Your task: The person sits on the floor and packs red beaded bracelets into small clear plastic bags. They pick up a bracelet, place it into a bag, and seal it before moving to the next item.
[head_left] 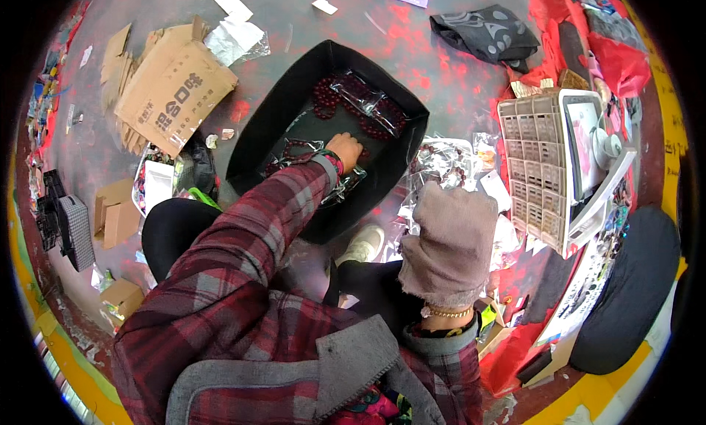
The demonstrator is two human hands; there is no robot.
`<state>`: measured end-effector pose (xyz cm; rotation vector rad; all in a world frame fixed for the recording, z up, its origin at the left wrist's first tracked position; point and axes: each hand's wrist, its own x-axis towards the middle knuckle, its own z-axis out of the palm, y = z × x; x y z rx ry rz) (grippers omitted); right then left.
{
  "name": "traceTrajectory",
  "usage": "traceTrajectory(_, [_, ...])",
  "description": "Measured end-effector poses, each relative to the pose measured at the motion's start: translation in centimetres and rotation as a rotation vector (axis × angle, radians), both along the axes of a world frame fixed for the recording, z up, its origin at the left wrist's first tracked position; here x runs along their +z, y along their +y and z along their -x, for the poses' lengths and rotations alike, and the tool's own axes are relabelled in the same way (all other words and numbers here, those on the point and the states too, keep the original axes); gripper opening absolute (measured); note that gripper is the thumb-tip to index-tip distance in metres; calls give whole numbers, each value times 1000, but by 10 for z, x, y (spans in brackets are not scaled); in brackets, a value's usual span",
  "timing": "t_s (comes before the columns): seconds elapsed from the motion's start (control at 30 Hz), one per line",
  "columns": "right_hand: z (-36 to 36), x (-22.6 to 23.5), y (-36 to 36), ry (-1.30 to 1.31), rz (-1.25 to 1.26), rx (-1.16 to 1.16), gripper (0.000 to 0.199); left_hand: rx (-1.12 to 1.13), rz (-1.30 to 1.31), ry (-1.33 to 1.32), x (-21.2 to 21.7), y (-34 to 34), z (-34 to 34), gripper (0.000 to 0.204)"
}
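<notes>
My left hand (344, 150) reaches down into a deep black box (257, 127), its fingers curled; what they grip, if anything, is hidden beneath them. Around it in the box lie clear plastic packets (298, 147) with dark red beads. Further back, a loose heap of dark red bead strings (326, 100) lies beside a shiny clear bag of beads (375, 105). A brownish-grey cloth (452, 237) covers my right hand wholly, right of the box, and only the wrist with a beaded bracelet shows. The fingers under the cloth cannot be seen.
Flattened brown cardboard (173, 87) leans at the left, above a small open carton (116, 213). Clear packets (441, 160) pile up right of the box. Beyond them stands a beige plastic crate (533, 160). A black bag (489, 35) lies at the back right.
</notes>
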<state>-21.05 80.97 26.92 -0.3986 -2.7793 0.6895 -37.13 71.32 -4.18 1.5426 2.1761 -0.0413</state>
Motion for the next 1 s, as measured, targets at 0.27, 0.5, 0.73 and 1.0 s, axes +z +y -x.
traceTrajectory(0.27, [-23,8,-11,-353,-409,15,16,92,-212,-906,149,-9,19,24])
traceTrajectory(0.5, [-35,15,-32,-345,-920,-77,6,117,-246,-1570,305,-79,-29,22])
traceTrajectory(0.73, [-48,28,-145,396,282,-134,17,303,-572,-1738,329,-152,-86,17])
traceTrajectory(1.0, [-40,35,-193,197,583,-96,18,575,-630,-1690,351,-213,-114,33])
